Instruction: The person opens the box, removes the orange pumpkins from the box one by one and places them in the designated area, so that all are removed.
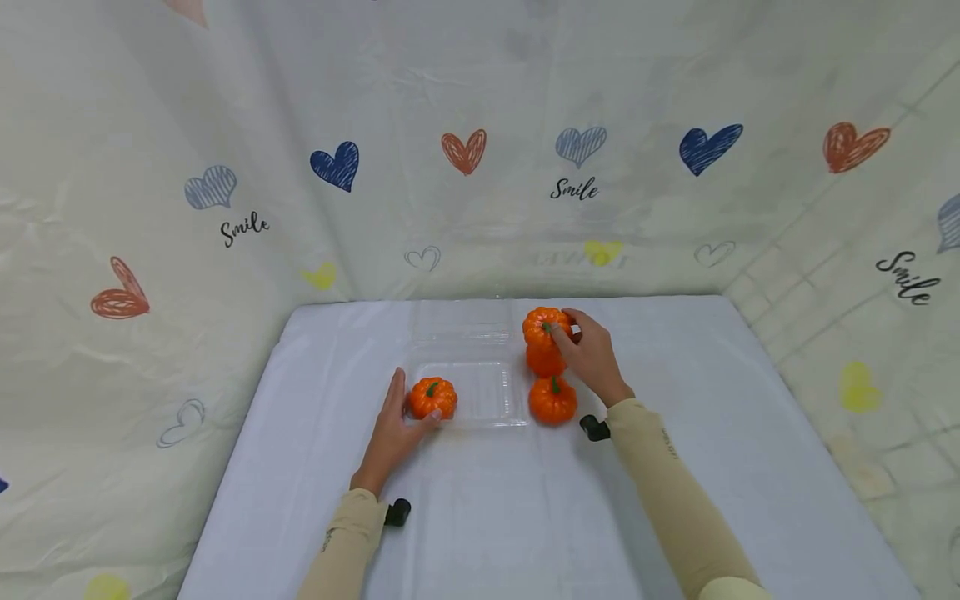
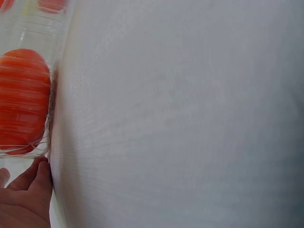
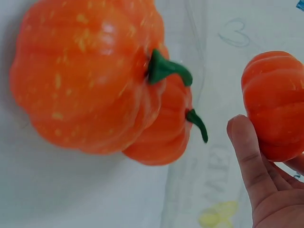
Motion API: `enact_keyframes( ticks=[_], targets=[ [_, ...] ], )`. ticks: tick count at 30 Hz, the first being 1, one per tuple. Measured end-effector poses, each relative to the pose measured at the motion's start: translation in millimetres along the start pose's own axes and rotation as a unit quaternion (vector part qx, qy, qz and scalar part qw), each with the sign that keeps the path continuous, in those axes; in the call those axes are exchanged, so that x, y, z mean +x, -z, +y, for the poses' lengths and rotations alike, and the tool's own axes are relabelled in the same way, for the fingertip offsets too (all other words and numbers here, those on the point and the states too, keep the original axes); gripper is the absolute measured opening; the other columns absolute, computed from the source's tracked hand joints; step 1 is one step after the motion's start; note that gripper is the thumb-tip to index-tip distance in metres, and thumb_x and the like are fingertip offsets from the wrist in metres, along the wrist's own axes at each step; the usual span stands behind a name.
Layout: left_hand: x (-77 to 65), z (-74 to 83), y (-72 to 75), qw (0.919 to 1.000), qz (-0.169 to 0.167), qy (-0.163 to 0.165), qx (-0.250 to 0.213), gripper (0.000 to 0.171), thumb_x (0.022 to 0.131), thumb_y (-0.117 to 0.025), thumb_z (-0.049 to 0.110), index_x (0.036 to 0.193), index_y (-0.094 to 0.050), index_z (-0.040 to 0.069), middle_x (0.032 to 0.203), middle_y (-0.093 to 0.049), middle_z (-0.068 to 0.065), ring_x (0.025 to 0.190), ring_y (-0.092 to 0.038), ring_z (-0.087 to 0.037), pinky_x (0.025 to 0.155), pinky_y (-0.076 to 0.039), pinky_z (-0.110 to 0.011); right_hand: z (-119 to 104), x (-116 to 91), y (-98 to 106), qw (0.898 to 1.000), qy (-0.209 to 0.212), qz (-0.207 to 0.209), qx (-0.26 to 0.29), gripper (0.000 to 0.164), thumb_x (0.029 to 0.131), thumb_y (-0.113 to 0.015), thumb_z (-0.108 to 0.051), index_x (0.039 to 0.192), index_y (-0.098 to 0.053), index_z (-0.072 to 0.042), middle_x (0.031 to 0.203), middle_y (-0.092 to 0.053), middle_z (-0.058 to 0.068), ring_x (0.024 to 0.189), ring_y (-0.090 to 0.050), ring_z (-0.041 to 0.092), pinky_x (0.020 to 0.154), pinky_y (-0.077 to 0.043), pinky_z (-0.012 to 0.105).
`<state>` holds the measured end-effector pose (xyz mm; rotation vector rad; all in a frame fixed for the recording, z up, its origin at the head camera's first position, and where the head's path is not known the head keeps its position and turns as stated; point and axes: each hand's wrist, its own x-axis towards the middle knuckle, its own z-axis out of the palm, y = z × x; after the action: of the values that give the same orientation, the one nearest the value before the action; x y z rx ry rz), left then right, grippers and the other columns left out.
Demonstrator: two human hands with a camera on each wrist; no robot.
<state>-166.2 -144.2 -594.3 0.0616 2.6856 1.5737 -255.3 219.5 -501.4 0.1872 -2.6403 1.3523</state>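
My right hand (image 1: 594, 354) pinches a small orange toy pumpkin (image 1: 542, 320) with a green stem, raised above the table; the right wrist view shows this pumpkin (image 3: 275, 104) between thumb and fingers. Below it are two more pumpkins, a far one (image 1: 546, 362) partly covered by the held one and a near one (image 1: 552, 403). A clear plastic clamshell box (image 1: 487, 392) lies left of them with its lid (image 1: 461, 321) folded back. One pumpkin (image 1: 432, 397) sits in its left part. My left hand (image 1: 395, 437), fingers fairly straight, touches the box's front left corner.
A white cloth (image 1: 480, 517) covers the table. Behind it hangs a pale curtain (image 1: 510, 75) printed with hearts and words. A small black wrist camera (image 1: 595, 428) sits by the right cuff and another (image 1: 397, 512) by the left cuff.
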Motion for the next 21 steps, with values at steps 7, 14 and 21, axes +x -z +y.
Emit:
enact_keyframes(
  ticks=[7,14,21],
  targets=[
    [0.2,0.5,0.6,1.0000,-0.003,0.004,-0.001,0.118,0.092,-0.077,0.063,0.174,-0.007,0.015,0.180,-0.007,-0.003,0.158,-0.032,-0.037,0.123,-0.032,-0.050,13,-6,14,1.000,-0.011,0.018,0.017,0.057,0.110,-0.061,-0.036,0.150,-0.054,0.004,0.130,-0.066,0.022,0.080,-0.069,0.032,0.067,-0.059,0.026],
    [-0.8,2.1,-0.3,0.9999,0.002,0.011,-0.004,0.116,0.093,-0.078,0.060,0.174,-0.008,0.016,0.180,-0.008,-0.003,0.158,-0.030,-0.037,0.123,-0.032,-0.052,29,-10,26,0.998,-0.036,0.035,0.022,0.062,0.110,-0.058,-0.042,0.152,-0.052,0.004,0.134,-0.065,0.023,0.077,-0.071,0.030,0.066,-0.059,0.023],
    [-1.5,2.7,0.5,0.9999,-0.005,0.013,0.000,0.116,0.093,-0.077,0.063,0.174,-0.007,0.019,0.180,-0.007,-0.001,0.159,-0.029,-0.037,0.124,-0.031,-0.051,44,-17,34,0.997,-0.063,0.046,0.004,0.064,0.111,-0.056,-0.043,0.153,-0.050,0.005,0.141,-0.062,0.025,0.079,-0.071,0.032,0.067,-0.057,0.021]
  ],
)
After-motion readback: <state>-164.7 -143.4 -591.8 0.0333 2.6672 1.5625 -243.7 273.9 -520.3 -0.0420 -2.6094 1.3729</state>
